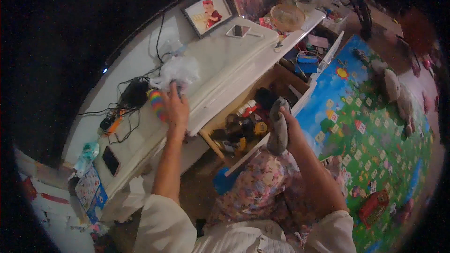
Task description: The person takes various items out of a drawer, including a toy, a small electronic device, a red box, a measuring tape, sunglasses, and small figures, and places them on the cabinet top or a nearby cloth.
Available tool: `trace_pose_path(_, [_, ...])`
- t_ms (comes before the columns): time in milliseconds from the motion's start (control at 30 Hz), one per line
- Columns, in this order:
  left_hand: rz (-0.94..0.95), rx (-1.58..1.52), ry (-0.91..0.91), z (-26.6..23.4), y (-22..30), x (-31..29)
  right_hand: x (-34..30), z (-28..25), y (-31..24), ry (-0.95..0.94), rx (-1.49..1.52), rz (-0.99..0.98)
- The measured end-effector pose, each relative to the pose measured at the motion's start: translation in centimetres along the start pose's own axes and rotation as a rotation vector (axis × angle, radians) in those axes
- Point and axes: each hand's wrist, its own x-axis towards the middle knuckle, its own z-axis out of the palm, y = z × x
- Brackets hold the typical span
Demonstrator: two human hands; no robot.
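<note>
By drawer (213,146), right hand (291,129) — grey object (279,137), gripped

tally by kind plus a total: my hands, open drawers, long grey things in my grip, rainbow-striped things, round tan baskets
Hands: 2 (left hand, right hand)
Open drawers: 2 (nearer drawer, farther drawer)
Long grey thing: 1
Rainbow-striped thing: 1
Round tan basket: 1
Total: 7
</note>
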Motion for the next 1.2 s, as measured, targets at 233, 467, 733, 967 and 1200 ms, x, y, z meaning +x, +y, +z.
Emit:
trace_pose_path(233, [-0.113, 0.549, -0.208, -0.4, -2.3, 3.2, 2.4, -1.3, -2.8, 0.027, 0.248, -0.242])
trace_pose_path(467, [0.294, -0.132, 0.114, 3.0, 4.0, -2.7, 1.9, -4.3, -3.9, 0.188, 0.142, -0.218])
trace_pose_path(733, [-0.009, -0.389, -0.734, 22.5, 6.7, -11.5, 0.8, -2.3, -3.4, 0.194, 0.085, -0.057])
trace_pose_path(967, [0.058, -0.411, -0.653, 28.4, 4.2, -11.7, 0.6, -3.4, -3.4, 0.181, -0.042, -0.024])
trace_pose_path(1200, [-0.664, -1.512, -0.913, 15.8, 9.8, -9.0, 1.1, -4.2, -2.5, 0.186, 0.098, -0.066])
